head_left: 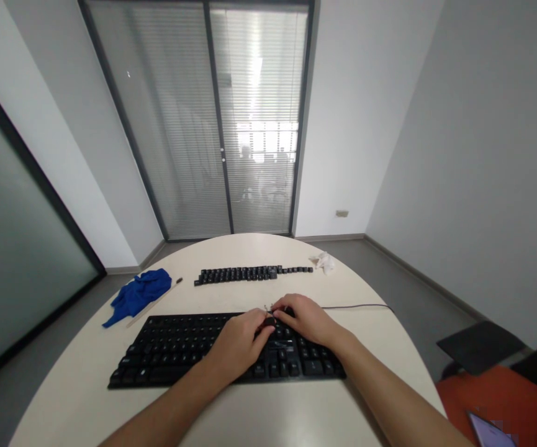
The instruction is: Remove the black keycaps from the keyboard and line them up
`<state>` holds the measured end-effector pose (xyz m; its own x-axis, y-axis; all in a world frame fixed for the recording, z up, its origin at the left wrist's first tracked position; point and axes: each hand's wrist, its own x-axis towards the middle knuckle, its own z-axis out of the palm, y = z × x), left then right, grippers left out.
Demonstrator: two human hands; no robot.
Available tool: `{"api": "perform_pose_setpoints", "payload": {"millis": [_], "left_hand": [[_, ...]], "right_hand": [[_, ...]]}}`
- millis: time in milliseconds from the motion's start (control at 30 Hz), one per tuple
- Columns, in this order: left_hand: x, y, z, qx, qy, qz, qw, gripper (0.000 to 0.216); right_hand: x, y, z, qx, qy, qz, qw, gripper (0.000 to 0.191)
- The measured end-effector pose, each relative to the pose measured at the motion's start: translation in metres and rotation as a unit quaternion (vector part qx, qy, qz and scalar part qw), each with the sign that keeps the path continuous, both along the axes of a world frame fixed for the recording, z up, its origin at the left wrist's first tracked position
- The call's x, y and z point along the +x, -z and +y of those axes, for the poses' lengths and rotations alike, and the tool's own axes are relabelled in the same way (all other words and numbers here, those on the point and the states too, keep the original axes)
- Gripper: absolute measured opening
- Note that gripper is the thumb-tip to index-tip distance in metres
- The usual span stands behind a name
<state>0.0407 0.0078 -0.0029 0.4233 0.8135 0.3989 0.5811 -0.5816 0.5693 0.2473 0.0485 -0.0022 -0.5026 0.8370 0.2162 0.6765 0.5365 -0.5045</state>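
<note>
A black keyboard (179,344) lies across the near part of the table, with many keys on it. Over its right half, my left hand (238,338) pinches a small dark tool with thin wire prongs (269,321) between thumb and fingers. Close beside it, my right hand (305,316) has its thumb and fingers brought together at the wire prongs. What lies between those right fingertips is too small to make out. Beyond both hands, loose black keycaps (238,274) are lined up in rows.
A blue cloth (142,292) and a thin-handled brush (156,302) lie at the left of the round table (268,410). Crumpled white tissue (324,262) sits at the far right. The keyboard's cable (356,305) runs right. An orange chair (482,397) holding a phone (489,429) stands alongside.
</note>
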Motion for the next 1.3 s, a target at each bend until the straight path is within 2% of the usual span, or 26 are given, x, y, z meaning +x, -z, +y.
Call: {"api": "perform_pose_setpoints", "payload": {"millis": [267,367,467,533,600,667,933,1167,1300], "left_hand": [[-0.007,0.003,0.003,-0.083,-0.032,-0.03,0.996,0.018],[-0.008,0.003,0.002,-0.088,-0.035,-0.041,0.995,0.017],[-0.008,0.004,0.004,-0.118,-0.021,-0.078,0.99,0.016],[-0.008,0.007,0.008,-0.169,-0.004,-0.144,0.975,0.015],[-0.009,0.012,0.012,-0.235,0.01,-0.237,0.942,0.015],[-0.009,0.016,0.016,-0.271,0.013,-0.291,0.917,0.018],[-0.011,0.01,0.018,-0.283,-0.055,-0.344,0.893,0.031],[-0.01,0.007,0.015,-0.283,-0.038,-0.322,0.903,0.022],[-0.011,0.005,0.012,-0.257,0.013,-0.285,0.923,0.015]], "right_hand": [[-0.004,-0.006,-0.003,0.061,-0.041,0.005,0.997,0.017],[-0.006,-0.006,-0.004,0.06,-0.082,0.012,0.995,0.015],[-0.008,-0.005,-0.004,0.049,-0.094,0.015,0.994,0.014],[-0.009,-0.005,-0.004,0.046,-0.096,0.016,0.994,0.015],[-0.009,-0.006,-0.004,0.044,-0.1,0.016,0.994,0.016],[-0.008,-0.007,-0.004,0.043,-0.099,0.02,0.994,0.017],[-0.01,-0.013,-0.008,0.032,-0.099,0.036,0.994,0.019],[-0.012,-0.012,-0.012,0.025,-0.058,0.042,0.997,0.014],[-0.012,-0.012,-0.012,0.006,-0.059,0.059,0.997,0.013]]}}
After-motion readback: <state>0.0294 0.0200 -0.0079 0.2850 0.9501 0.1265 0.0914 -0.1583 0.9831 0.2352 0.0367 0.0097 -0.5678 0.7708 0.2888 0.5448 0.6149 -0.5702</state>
